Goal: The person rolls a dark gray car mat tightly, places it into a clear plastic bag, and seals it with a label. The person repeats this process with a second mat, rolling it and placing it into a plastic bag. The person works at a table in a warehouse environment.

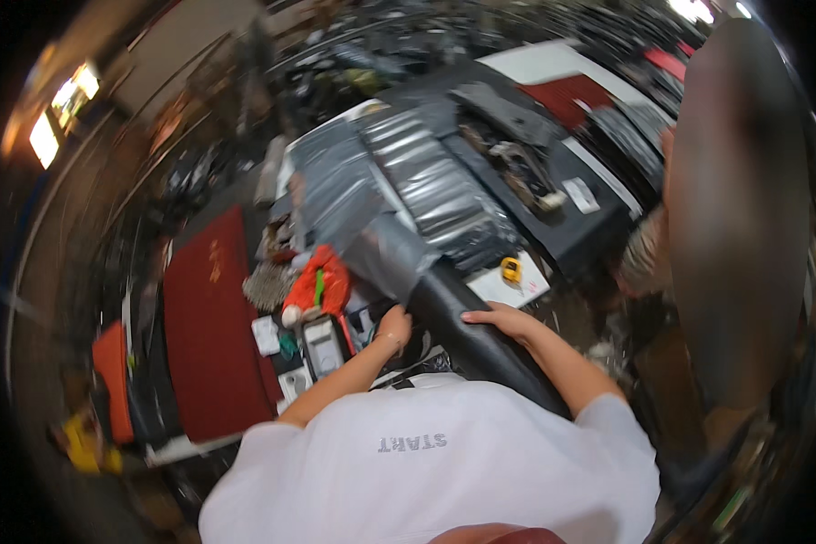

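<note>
A black sheet-like roll (pixel 480 335) slants from my body toward the table. Its far part is covered in shiny, clear plastic film (pixel 385 249). My right hand (pixel 499 319) grips the roll's right side, thumb on top and the other fingers mostly hidden. On the other side, my left hand (pixel 394 326) is close to the roll's left edge, its fingers blurred and partly hidden. Beyond the roll lie silvery plastic-wrapped strips (pixel 417 168). A yellow tape measure (pixel 511 269) rests on a white board (pixel 528 288) to the right.
Left of me are a red-orange cloth bag (pixel 319 283), a small open box (pixel 323 346) and a dark red panel (pixel 210 331). Dark tools or parts (pixel 530 177) lie on the far table. A large blurred grey shape (pixel 743 199) blocks the right side.
</note>
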`<state>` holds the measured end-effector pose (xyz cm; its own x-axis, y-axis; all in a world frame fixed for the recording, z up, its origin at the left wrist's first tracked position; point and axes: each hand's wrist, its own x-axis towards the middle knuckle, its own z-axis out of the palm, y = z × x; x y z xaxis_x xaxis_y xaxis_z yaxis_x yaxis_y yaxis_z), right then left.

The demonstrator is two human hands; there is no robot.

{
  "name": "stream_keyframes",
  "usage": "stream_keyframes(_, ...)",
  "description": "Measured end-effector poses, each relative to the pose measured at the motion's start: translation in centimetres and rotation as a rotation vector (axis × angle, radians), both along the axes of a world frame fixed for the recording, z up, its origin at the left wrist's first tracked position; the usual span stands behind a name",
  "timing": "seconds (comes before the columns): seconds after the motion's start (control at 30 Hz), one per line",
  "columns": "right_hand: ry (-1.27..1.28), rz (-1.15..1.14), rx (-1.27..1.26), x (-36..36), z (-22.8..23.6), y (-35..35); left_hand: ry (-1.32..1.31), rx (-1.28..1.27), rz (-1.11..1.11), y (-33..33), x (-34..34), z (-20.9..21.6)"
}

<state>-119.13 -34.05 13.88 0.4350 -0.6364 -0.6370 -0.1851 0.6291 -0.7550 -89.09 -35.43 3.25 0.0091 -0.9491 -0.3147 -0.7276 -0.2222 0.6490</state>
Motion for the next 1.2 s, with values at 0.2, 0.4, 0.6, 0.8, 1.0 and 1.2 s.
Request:
stream_keyframes(0.2,-0.002,-0.211,-0.082,1.7,2.6,3.2,0.04,-0.137,-0.076,-1.5,-0.8,2.3)
stream_keyframes(0.4,0.078,-0.201,-0.319,8.9,6.7,4.2,0.192,-0.306,0.067,-0.9,5.1,7.4)
stream_keyframes(0.6,-0.136,-0.161,-0.482,27.6,11.5,4.1,0.08,-0.662,0.243,-1.1,23.2,15.0)
stream_keyframes(0.8,-0.466,-0.168,-0.699,53.8,11.5,4.3,-0.063,-0.999,0.36,0.7,48.1,25.9)
stream_keyframes(1.0,-0.425,-0.035,-0.652,72.8,7.1,10.9,-0.176,-0.847,0.334,8.4,68.4,19.2)
stream_keyframes(1.2,0.164,0.127,-0.439,80.4,-7.9,15.4,-0.142,0.078,0.475,17.5,73.8,-0.8)
